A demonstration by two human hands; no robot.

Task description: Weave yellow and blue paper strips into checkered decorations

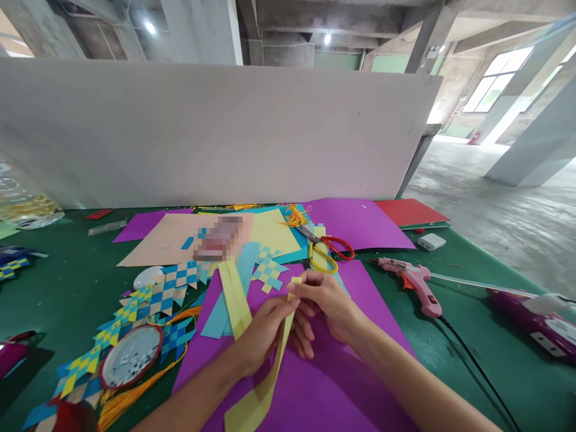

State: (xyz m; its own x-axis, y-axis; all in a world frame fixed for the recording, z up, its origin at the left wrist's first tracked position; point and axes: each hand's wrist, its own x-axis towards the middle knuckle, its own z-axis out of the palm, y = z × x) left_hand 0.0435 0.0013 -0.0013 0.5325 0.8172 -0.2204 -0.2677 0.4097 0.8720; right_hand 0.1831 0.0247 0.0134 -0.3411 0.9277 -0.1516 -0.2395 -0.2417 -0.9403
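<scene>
A long pale yellow paper strip (269, 384) runs from the near edge up between my hands, its upper end showing above the fingertips. My left hand (269, 327) is closed on the strip a little below that end. Thumb and fingers of my right hand (327, 303) pinch the strip near its tip. Beneath both hands lies a purple paper sheet (346, 372). Just beyond them rests a woven blue-and-yellow paper piece (269, 269). More yellow strips (234, 294) and light blue strips (216, 321) lie to the left.
Red-and-yellow-handled scissors (324, 246) lie beyond my hands. A pink glue gun (416, 282) with its cord is at right. Woven paper fish shapes (155, 297), a small dish (131, 357) and orange tassels (135, 393) occupy the left. A white board (216, 132) stands behind the green table (486, 264).
</scene>
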